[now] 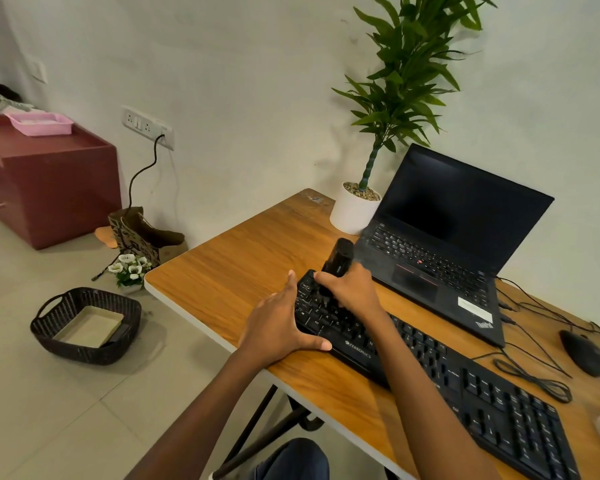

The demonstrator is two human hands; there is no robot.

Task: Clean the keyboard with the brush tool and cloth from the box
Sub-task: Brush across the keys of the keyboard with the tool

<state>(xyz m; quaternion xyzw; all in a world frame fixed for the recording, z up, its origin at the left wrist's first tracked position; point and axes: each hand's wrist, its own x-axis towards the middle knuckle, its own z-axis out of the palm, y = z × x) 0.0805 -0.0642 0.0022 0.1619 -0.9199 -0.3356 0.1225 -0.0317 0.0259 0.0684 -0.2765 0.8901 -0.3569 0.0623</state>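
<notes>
Near the left edge of the table [222,258], our keyboard [430,362] lies flat. Our right hand [352,289] wraps the brush [338,259] tight; our left hand [278,327], fingers spread, holds the keyboard's end. Push hard and keys may pop off.

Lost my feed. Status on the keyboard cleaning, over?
Right hand gripping the black brush tool, working the keyboard at its left end. Left hand open, bracing that end. No cloth in sight. Nothing obstructing.
</notes>
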